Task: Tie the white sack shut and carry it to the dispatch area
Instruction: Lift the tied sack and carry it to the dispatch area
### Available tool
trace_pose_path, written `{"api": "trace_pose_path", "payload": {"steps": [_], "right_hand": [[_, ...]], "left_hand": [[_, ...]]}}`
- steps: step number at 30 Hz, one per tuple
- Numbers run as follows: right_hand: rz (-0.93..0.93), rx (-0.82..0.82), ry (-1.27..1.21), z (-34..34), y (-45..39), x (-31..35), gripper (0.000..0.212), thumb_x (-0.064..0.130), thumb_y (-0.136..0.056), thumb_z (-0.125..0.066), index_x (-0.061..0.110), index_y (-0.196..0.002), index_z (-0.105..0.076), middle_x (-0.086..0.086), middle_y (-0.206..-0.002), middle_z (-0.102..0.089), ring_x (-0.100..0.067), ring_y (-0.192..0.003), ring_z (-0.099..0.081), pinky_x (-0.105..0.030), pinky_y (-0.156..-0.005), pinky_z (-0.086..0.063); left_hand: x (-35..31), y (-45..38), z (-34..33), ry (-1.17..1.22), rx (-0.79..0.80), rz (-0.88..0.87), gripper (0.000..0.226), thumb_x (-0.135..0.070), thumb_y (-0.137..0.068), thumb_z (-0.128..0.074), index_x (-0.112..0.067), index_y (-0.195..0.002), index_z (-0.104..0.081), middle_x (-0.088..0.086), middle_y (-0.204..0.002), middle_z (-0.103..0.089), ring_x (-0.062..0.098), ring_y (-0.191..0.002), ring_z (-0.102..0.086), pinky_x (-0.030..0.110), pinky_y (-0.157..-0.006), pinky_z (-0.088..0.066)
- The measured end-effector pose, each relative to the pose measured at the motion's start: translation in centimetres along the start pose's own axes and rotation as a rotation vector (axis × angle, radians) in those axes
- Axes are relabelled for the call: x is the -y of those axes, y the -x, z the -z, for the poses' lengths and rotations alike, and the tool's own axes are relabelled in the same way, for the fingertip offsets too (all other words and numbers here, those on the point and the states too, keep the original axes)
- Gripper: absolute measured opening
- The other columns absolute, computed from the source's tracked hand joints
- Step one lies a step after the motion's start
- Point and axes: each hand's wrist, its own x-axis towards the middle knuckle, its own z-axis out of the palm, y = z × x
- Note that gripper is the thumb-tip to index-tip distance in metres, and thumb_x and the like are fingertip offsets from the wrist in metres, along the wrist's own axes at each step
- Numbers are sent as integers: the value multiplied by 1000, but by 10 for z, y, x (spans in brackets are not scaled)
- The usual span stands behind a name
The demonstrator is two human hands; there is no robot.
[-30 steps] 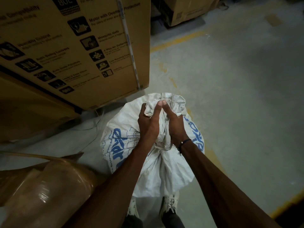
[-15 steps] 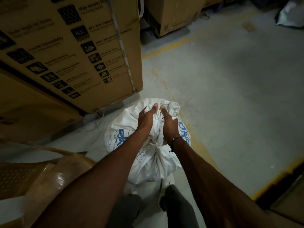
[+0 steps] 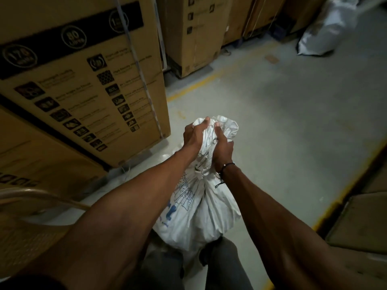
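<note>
Closest to my camera I see two bare forearms reaching forward, and under them grey trouser legs with the bottom of the white woven plastic sack with blue print sitting between the knees. The sack hangs or stands right in front of the person; I cannot tell whether its base touches the grey concrete floor. Its neck is cinched into a tight waist, and above that the gathered mouth rises in a crumpled bunch. Both hands are clenched round that bunch: the left hand grips it from the left, fingers curled into the cloth, and the right hand grips it from the right, just beside the other, with a thin dark cord bracelet on its wrist. At lower left I make out the curved back of a brown plastic chair. Beyond it, on the left, stands a tall brown cardboard carton printed with black icons, bound with pale strapping. A worn yellow painted line crosses the floor ahead. Farther off stand more brown cartons, and at far right a second white sack lies on the floor.
</note>
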Motion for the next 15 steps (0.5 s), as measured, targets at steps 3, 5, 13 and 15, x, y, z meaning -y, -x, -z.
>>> {"api": "trace_pose_path", "payload": {"steps": [3,5,13,15], "right_hand": [[77,-25,14,17,15,44,60,67,-61,-82,17,-95,-83,-9,-100,-85,-30,-101,-82,-52,-98,-64],[131,-38,21,31,23,71,61,68,-64,-81,17,-98,-84,-5,-99,-85,-26,-99,-82,-52,-99,-64],[293,-167,1,94,56,169,56,75,-66,-78,21,-82,-81,-7,-97,-85,-32,-99,-80,-56,-100,-61],[338,-190,-13,111,67,197,57,74,-66,-76,19,-83,-80,-4,-93,-84,-25,-90,-78,-54,-99,-61]], "left_hand": [[-33,26,-23,-4,50,-29,56,-63,-68,-76,-14,-96,-79,9,-101,-80,29,-96,-76,48,-91,-62],[-52,42,-39,5,91,-43,76,-72,-61,-74,-13,-108,-76,9,-110,-79,28,-101,-75,46,-92,-61],[-117,116,-116,-19,235,-174,44,-56,-81,-76,-13,-92,-79,5,-97,-81,27,-94,-76,43,-88,-60],[-134,131,-140,-27,282,-206,44,-57,-79,-76,-14,-89,-80,3,-92,-82,27,-91,-77,45,-88,-62]]}}
